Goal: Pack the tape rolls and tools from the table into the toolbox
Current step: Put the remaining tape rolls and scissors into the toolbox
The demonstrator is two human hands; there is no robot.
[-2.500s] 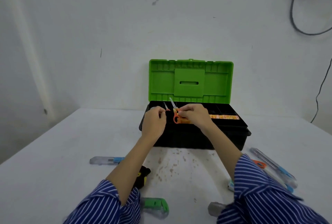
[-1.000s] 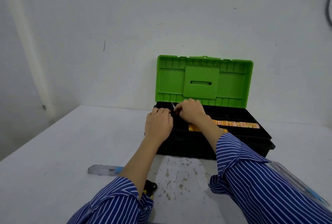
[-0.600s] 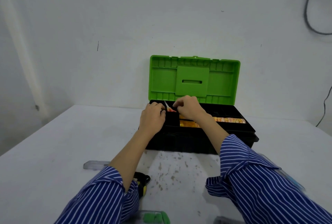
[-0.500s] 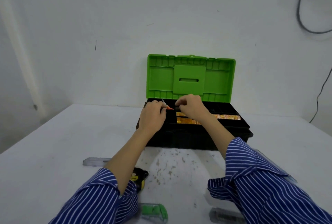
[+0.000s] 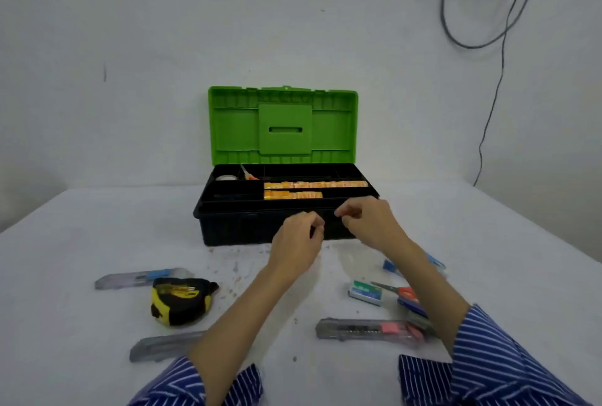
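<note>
toolbox: I've got the black toolbox sitting mid-table with its green lid standing open against the wall.
inside the box: the top tray holds two orange strips, small orange scissors leaning in a back compartment, and what looks like a tape roll in the back-left one.
left hand: my left hand hovers just in front of the box's front wall, fingers loosely curled, nothing in them as far as I can see.
right hand: right hand is right beside it, fingers loosely curled too, thumb and forefinger near each other, holding nothing I can make out.
still on the table, left: a clear box cutter with a blue slider, a yellow-black tape measure just beside it, and another grey cutter nearer me.
still on the table, right: a green-white small box, red-handled scissors, a cutter with a pink slider, and a blue-tipped cutter partly behind my arm.
</note>
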